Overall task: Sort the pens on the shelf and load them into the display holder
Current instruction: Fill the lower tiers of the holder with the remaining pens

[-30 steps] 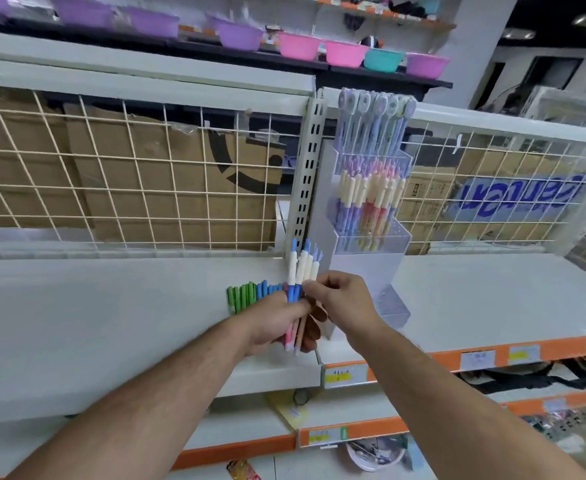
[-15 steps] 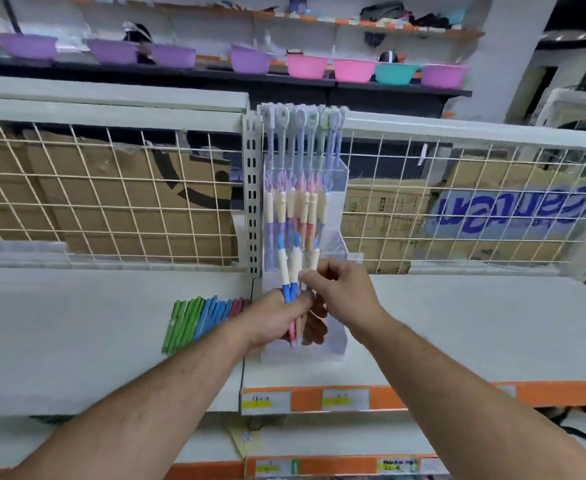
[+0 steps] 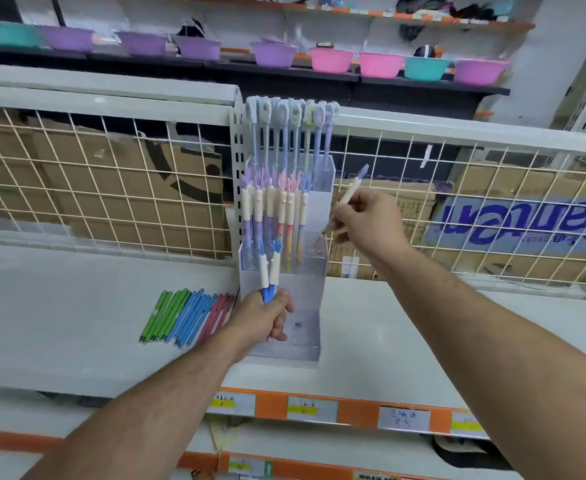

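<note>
A clear tiered display holder (image 3: 314, 199) stands on the white shelf (image 3: 77, 306), with several pastel pens upright in its upper tiers. My left hand (image 3: 262, 318) grips two cream-and-blue pens (image 3: 269, 271) upright in front of the holder's lower tier. My right hand (image 3: 367, 216) pinches a single cream pen with a purple cap (image 3: 350, 190), tilted, its tip at the right edge of the holder's middle tier. A row of loose green, blue and pink pens (image 3: 187, 315) lies flat on the shelf left of the holder.
A wire mesh back panel (image 3: 111, 188) runs behind the shelf, with cardboard boxes (image 3: 405, 216) behind it. Coloured plastic bowls (image 3: 333, 59) line a higher dark shelf. Orange price strips (image 3: 347, 410) edge the shelf front. A perforated upright post (image 3: 237, 161) stands just left of the holder.
My right hand has drawn one pen out of the left hand's bundle and lifted it up and right to the holder's middle tier. The left hand holds fewer pens. The camera came closer.
</note>
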The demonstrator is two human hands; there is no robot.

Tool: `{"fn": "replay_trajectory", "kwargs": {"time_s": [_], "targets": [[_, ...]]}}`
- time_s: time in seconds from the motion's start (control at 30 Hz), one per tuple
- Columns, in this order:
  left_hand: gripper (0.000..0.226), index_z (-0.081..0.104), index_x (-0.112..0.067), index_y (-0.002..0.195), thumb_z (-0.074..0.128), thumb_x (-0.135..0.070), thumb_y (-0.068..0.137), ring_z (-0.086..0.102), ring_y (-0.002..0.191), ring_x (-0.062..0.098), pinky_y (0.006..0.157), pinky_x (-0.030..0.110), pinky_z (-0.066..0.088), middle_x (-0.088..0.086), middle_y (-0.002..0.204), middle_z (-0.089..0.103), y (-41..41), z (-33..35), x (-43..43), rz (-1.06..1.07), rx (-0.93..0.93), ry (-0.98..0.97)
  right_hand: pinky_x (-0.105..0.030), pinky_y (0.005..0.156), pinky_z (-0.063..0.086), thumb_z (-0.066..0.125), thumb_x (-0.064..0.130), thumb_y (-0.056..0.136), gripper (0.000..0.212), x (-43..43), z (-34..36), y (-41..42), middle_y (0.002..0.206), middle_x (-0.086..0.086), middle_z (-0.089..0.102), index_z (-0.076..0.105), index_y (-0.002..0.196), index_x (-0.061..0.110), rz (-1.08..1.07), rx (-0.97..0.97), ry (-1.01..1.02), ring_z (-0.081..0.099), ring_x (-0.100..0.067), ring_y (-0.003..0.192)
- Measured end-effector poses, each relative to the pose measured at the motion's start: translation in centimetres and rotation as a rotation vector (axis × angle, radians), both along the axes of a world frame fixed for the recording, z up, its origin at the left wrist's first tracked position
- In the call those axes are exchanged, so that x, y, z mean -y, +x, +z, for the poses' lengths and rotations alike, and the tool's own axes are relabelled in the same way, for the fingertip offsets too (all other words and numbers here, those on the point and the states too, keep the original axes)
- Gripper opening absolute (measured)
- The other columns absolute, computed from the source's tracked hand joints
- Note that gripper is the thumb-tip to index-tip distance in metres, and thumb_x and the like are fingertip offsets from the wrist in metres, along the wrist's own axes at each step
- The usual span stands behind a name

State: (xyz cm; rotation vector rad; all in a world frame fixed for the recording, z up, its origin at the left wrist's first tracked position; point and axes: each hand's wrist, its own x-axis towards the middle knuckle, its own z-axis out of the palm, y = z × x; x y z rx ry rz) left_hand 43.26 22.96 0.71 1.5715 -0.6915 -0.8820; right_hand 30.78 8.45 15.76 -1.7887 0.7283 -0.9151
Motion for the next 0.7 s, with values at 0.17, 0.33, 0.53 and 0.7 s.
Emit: {"fn": "replay_trajectory", "kwargs": {"time_s": [0.17, 0.33, 0.53, 0.7], "targets": [[0.024, 0.064, -0.012, 0.085, 0.049, -0.021, 0.101, 0.04, 0.044, 0.012, 0.062, 0.035, 0.057, 0.0, 0.053, 0.044, 0.4, -0.2, -0.1, -0.047, -0.04, -0.022, -0.039, 0.057, 0.062, 0.06, 0.007, 0.097, 0.012, 0.7, 0.5, 2.3, 0.074, -0.007, 0.071, 0.066, 0.088, 0.011, -0.067, -0.05, -0.054, 0.072, -0.021, 0.06], [0.019, 0.063, -0.01, 0.083, 0.049, -0.01, 0.096, 0.037, 0.045, 0.013, 0.063, 0.037, 0.057, 0.001, 0.053, 0.04, 0.3, 0.4, -0.4, -0.084, -0.08, -0.059, -0.026, 0.051, 0.057, 0.059, 0.013, 0.1, 0.009, 0.7, 0.5, 3.7, 0.08, -0.004, 0.071, 0.066, 0.096, 0.016, -0.075, -0.116, -0.106, 0.069, -0.01, 0.054], [0.024, 0.065, -0.007, 0.078, 0.043, 0.002, 0.08, 0.035, 0.047, 0.017, 0.064, 0.039, 0.058, 0.004, 0.052, 0.039, 0.3, 0.7, -0.7, -0.102, -0.11, -0.08, -0.03, 0.056, 0.061, 0.058, 0.016, 0.101, 0.009, 0.7, 0.8, 4.3, 0.086, -0.007, 0.071, 0.065, 0.095, 0.015, -0.106, -0.187, -0.16, 0.072, -0.018, 0.07], [0.025, 0.064, -0.006, 0.078, 0.041, 0.005, 0.083, 0.036, 0.047, 0.017, 0.066, 0.039, 0.059, 0.004, 0.051, 0.039, 0.4, 0.7, -0.7, -0.106, -0.101, -0.074, -0.029, 0.055, 0.061, 0.06, 0.014, 0.1, 0.01, 0.7, 0.9, 4.2, 0.088, -0.01, 0.071, 0.066, 0.093, 0.014, -0.114, -0.203, -0.154, 0.072, -0.021, 0.071]]}}
